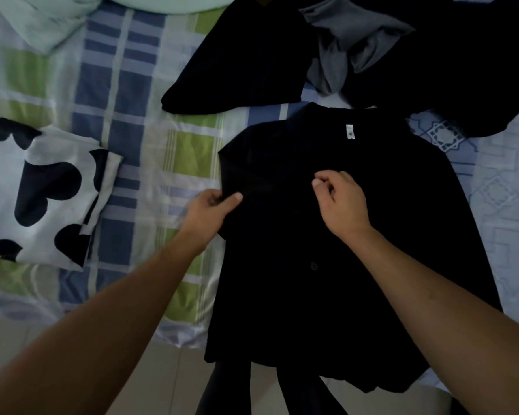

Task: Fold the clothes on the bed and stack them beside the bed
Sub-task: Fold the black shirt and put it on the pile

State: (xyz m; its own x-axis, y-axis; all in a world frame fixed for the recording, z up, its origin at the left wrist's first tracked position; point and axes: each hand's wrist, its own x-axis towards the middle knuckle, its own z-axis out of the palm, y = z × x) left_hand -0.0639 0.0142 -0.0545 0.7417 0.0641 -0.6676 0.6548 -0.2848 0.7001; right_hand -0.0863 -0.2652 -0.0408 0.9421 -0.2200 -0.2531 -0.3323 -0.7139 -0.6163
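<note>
The black shirt (342, 235) is laid flat on the bed (150, 139), its long axis running from the collar label at the far end to the hem, which hangs over the near edge of the mattress. Its left side edge is pinched between thumb and fingers of the left hand (213, 209), right where a sleeve appears to have been turned inward, though black on black makes the fold line hard to read. The right hand (339, 199) is held over the chest of the shirt, fingers loosely curled; whether cloth is caught in them cannot be told. The two hands are kept apart, both at the shirt's upper half. The right side edge lies well away from either hand and is nearer to the right one, so that side is judged next to be folded across. More dark clothes (372, 55) are heaped beyond the collar.
</note>
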